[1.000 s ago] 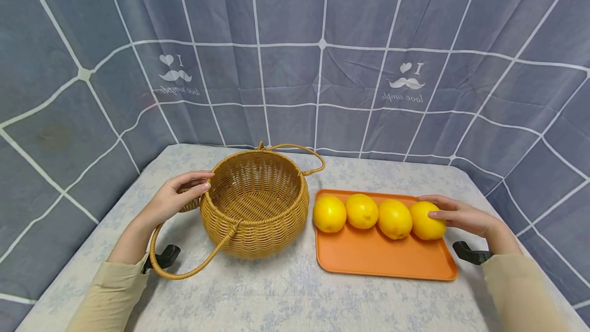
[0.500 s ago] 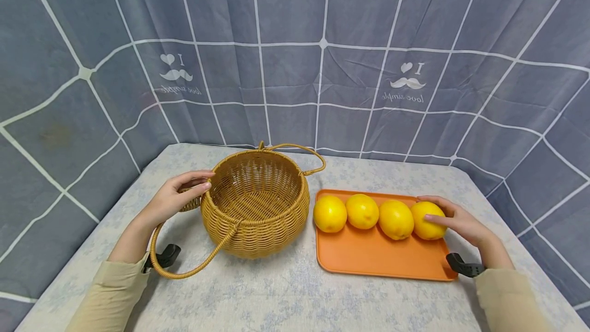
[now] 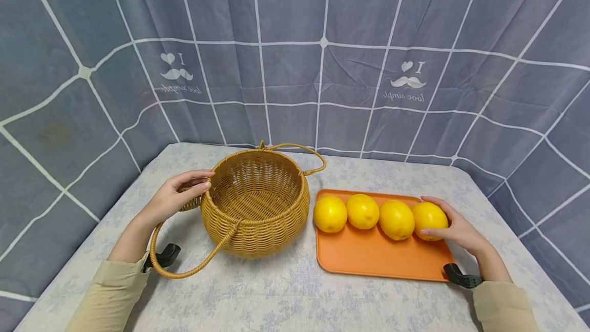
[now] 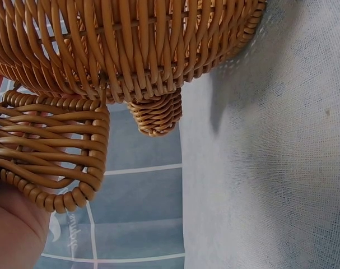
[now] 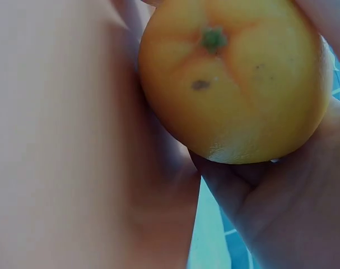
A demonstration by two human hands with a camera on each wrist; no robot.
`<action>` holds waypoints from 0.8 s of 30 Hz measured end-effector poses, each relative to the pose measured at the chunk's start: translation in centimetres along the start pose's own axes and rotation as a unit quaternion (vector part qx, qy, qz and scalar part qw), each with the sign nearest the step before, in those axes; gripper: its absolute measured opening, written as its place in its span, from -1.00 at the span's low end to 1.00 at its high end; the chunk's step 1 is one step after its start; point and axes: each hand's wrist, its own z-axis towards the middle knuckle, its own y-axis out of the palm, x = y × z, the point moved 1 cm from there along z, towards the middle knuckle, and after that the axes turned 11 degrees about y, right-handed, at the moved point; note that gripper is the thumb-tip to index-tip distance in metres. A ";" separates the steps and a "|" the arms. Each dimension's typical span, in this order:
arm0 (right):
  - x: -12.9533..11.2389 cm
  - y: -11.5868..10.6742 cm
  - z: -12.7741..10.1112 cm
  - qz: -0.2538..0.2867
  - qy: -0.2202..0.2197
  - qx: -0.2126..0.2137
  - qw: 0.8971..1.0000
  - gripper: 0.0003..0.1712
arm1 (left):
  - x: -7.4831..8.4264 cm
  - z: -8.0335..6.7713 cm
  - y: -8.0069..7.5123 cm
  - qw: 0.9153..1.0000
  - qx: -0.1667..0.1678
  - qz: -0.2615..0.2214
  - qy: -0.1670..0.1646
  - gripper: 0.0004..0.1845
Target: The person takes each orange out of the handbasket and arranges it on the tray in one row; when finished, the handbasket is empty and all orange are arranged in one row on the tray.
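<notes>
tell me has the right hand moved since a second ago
Yes. The right hand slid toward the near edge of the orange tray and now wraps the rightmost lemon.

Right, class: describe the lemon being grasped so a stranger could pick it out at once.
Find the orange tray right of the wicker basket. Four lemons sit in a row along its far side. The lemon meant is the rightmost, the only one with the right hand curled round it.
</notes>
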 end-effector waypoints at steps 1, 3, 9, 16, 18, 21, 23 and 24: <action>-0.1 0.1 0.0 -0.003 0.001 0.001 1.000 -0.11 | 0.0 0.0 0.0 1.000 0.001 0.001 0.000 -0.56; -0.2 0.1 -0.1 -0.005 0.003 0.001 1.000 -0.12 | 0.0 0.0 0.0 1.000 0.001 0.001 -0.001 -0.56; -0.2 0.1 -0.2 0.001 0.001 0.001 1.000 -0.14 | 0.1 0.0 0.0 1.000 0.000 -0.002 0.001 -0.56; -0.4 -0.1 -0.4 0.004 -0.006 0.002 1.000 -0.13 | 0.1 0.0 0.0 1.000 0.001 -0.003 0.002 -0.56; -0.4 -0.1 -0.4 0.005 -0.008 0.005 1.000 -0.15 | 0.1 0.0 0.0 1.000 0.001 -0.001 0.002 -0.56; -0.5 -0.2 -0.3 0.001 -0.012 0.010 1.000 -0.17 | 0.1 0.0 0.0 1.000 0.001 0.001 0.003 -0.57; -0.6 -0.2 -0.3 0.000 -0.015 0.012 1.000 -0.18 | 0.1 0.0 0.0 1.000 0.001 0.002 0.003 -0.57; -0.6 -0.2 -0.3 -0.002 -0.016 0.014 1.000 -0.19 | 0.2 0.0 0.0 1.000 0.001 0.001 0.002 -0.57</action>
